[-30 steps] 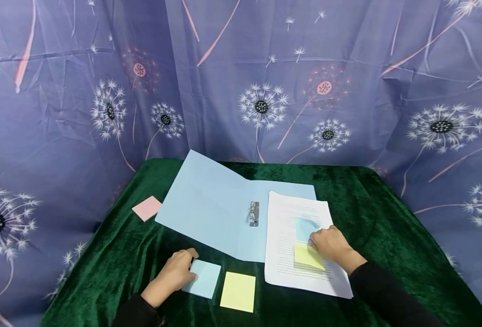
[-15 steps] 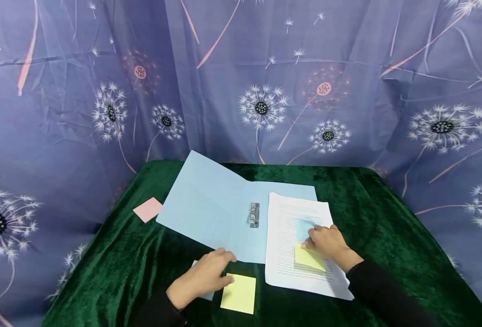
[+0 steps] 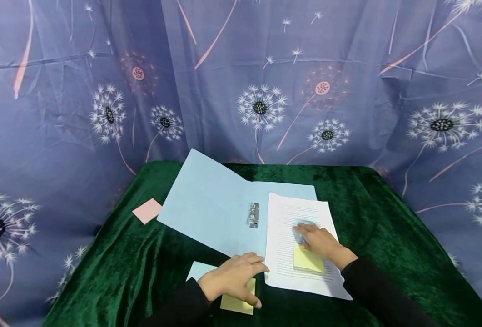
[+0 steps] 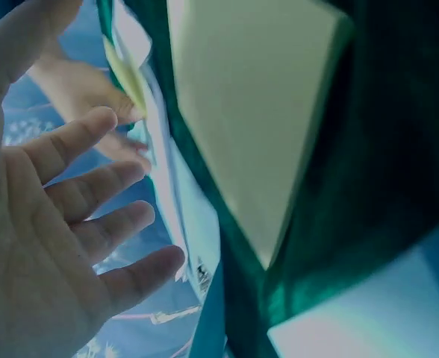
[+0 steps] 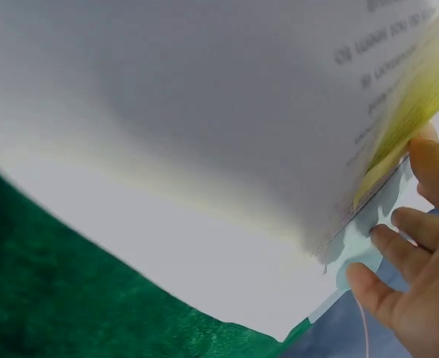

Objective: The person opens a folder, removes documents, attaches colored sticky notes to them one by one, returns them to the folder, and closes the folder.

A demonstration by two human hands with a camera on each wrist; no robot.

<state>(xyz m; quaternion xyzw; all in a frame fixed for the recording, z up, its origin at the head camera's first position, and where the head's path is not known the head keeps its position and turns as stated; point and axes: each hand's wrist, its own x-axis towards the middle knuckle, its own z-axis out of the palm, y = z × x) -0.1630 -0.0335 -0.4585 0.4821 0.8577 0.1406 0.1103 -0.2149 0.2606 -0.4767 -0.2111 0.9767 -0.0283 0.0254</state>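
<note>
My left hand hovers with spread fingers over a yellow sticky note pad, its fingertips close to the left edge of a stack of printed paper. In the left wrist view the palm faces the camera and holds nothing. A light blue sticky note pad lies partly hidden behind that wrist. My right hand rests with extended fingers on a blue sticky note on the paper, covering most of it. Its thumb is at the upper edge of a yellow sticky note, whose lower edge lifts from the sheet.
Under the paper lies an open light blue folder with a metal clip near its fold. A pink sticky note pad sits at the left, by the folder's corner. Green velvet cloth covers the table, backed by a purple curtain.
My left hand has moved right, from the blue pad across the yellow pad toward the paper. My right hand's fingers have shifted left and flattened over the blue note.
</note>
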